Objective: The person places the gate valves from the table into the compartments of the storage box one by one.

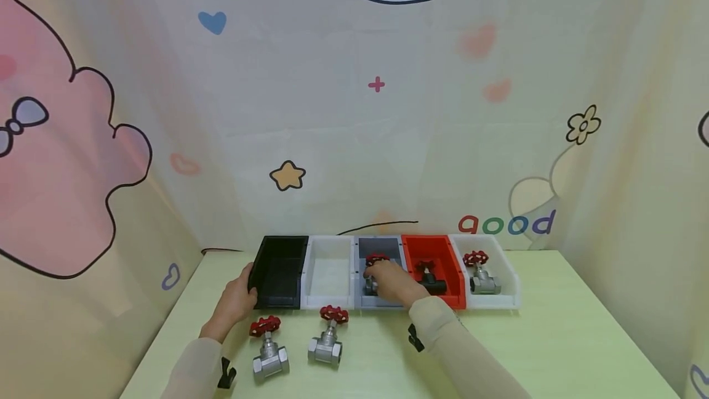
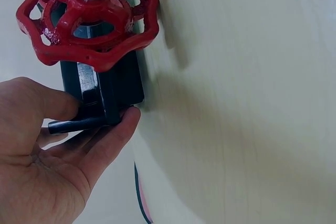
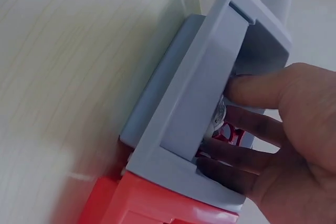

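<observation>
In the head view, my left hand (image 1: 235, 302) grips the left wall of a black bin (image 1: 279, 273); the left wrist view shows its thumb inside the rim and fingers outside. My right hand (image 1: 394, 282) reaches down into a grey bin (image 1: 382, 244), fingers and thumb around the metal body of a gate valve with a red handwheel (image 1: 377, 258). The hand hides much of that valve, though its wheel shows between the fingers in the right wrist view. Two silver valves with red handwheels, one left (image 1: 270, 359) and one right (image 1: 325, 350), lie before the bins.
Between the black and grey bins stands a white bin (image 1: 329, 270). To the right, a red bin (image 1: 443, 251) holds a black valve (image 1: 433, 285), and a white end bin (image 1: 512, 276) holds a silver valve (image 1: 485, 282). All stand in one row on the pale table (image 1: 565, 325), before a printed curtain.
</observation>
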`<state>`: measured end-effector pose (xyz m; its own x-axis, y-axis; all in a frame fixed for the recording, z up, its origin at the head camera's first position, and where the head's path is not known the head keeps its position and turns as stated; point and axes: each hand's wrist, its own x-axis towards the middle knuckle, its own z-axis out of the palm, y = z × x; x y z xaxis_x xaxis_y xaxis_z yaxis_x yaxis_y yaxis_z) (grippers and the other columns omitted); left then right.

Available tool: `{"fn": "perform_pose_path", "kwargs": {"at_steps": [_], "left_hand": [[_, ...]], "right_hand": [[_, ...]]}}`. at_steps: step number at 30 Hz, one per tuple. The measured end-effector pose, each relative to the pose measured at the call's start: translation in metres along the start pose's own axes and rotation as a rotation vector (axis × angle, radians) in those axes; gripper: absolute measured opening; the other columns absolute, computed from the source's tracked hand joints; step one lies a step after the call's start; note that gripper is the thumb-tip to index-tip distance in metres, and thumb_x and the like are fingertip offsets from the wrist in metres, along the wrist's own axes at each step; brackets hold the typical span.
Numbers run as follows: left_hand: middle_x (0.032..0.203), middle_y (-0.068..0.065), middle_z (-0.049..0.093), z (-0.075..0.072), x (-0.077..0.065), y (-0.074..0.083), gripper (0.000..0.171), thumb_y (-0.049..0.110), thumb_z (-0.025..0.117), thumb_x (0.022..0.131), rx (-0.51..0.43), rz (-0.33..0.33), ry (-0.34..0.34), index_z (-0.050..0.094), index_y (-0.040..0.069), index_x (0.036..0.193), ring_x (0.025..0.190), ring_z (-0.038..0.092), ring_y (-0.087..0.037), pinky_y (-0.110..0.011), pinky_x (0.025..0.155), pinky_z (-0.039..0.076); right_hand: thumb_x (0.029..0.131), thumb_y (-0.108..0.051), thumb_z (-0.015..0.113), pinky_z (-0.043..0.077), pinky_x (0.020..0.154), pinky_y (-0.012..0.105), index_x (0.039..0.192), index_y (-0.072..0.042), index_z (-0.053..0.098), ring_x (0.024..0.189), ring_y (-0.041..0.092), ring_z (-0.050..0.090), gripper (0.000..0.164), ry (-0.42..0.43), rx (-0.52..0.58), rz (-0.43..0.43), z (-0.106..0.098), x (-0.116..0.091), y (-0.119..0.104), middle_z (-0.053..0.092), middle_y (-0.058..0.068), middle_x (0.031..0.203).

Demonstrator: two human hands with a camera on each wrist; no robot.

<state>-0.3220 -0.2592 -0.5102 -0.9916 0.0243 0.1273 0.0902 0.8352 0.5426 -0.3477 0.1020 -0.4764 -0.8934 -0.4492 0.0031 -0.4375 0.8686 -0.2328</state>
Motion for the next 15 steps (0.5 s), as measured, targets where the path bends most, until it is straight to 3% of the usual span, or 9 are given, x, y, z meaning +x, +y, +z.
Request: {"fn": "perform_pose_path", "kwargs": {"at_steps": [8,15], "left_hand": [[0.127,-0.04,0.055,0.0009,-0.0011,-0.002,0.063,0.005,0.051,0.093,0.009,0.008,0.002,0.025,-0.008,0.149,0.097,0.063,-0.038,-0.047,0.075,0.052],[0.127,-0.039,0.055,0.0004,-0.001,-0.0013,0.063,0.005,0.051,0.094,0.003,0.007,0.006,0.025,-0.006,0.15,0.093,0.062,-0.036,-0.044,0.071,0.051]], "right_hand": [[0.088,-0.013,0.071,0.047,0.103,0.047,0.123,-0.011,0.068,0.118,0.029,0.06,0.036,0.055,0.0,-0.034,-0.0037,-0.0014,0.0012,0.062,0.009,0.132],[0.088,-0.017,0.072,0.046,0.105,0.047,0.126,-0.014,0.067,0.122,0.029,0.057,0.038,0.101,-0.008,-0.031,-0.0079,-0.0039,0.0008,0.057,0.009,0.138]]}}
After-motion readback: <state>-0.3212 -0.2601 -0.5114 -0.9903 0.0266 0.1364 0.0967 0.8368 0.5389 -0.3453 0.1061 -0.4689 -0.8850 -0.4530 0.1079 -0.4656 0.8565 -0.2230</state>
